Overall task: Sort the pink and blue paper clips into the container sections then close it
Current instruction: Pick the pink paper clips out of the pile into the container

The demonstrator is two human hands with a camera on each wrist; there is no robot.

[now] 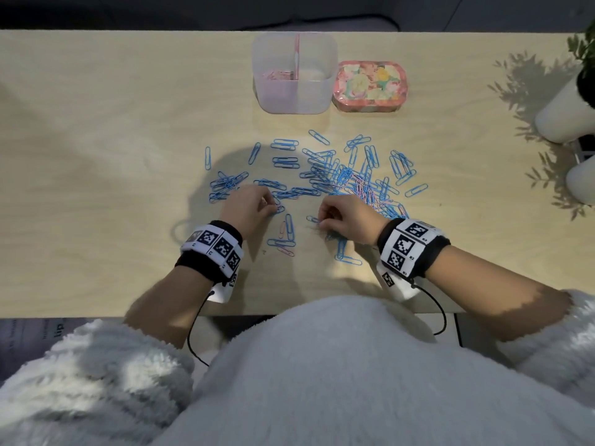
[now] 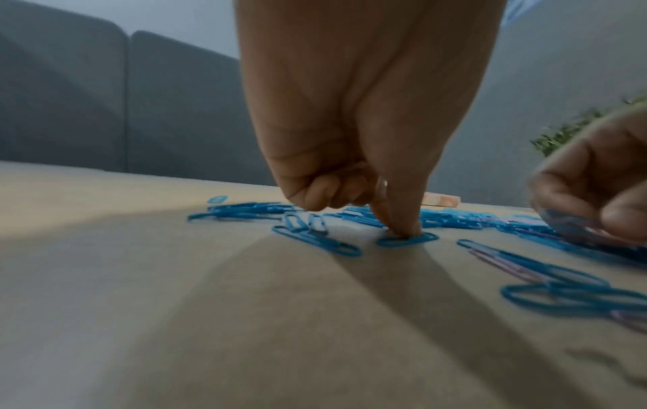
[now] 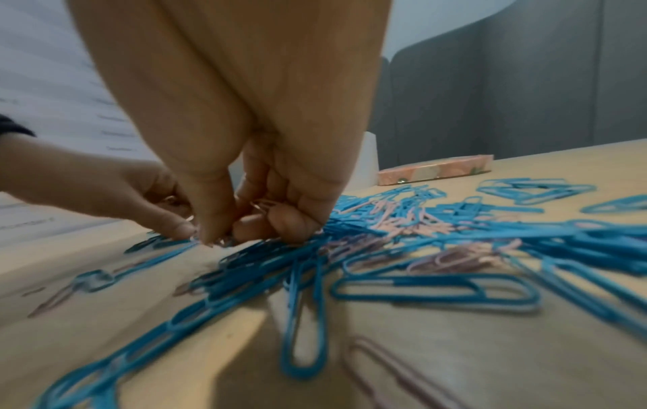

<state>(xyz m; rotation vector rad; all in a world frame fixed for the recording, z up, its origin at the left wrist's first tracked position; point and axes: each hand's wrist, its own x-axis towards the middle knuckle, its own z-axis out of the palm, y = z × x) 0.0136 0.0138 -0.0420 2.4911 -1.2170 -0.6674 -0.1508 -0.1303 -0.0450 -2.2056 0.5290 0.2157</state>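
Blue paper clips [image 1: 322,175] lie scattered over the table, with pink paper clips [image 1: 360,188] mixed into the heap at the right. The clear divided container [image 1: 294,101] stands open at the back, pink clips in its left section. Its floral lid [image 1: 370,86] lies beside it. My left hand [image 1: 273,206] has curled fingers with a pink glint between them, and one straight finger [image 2: 402,221] presses a blue clip [image 2: 427,237] on the table. My right hand [image 3: 224,238] holds pink clips [image 3: 262,206] in its curled fingers and pinches at the table surface.
Two white plant pots [image 1: 563,111] stand at the table's right edge. More blue clips [image 1: 341,249] and single pink clips [image 1: 285,251] lie near the front edge between my wrists. The left half of the wooden table [image 1: 96,156] is bare.
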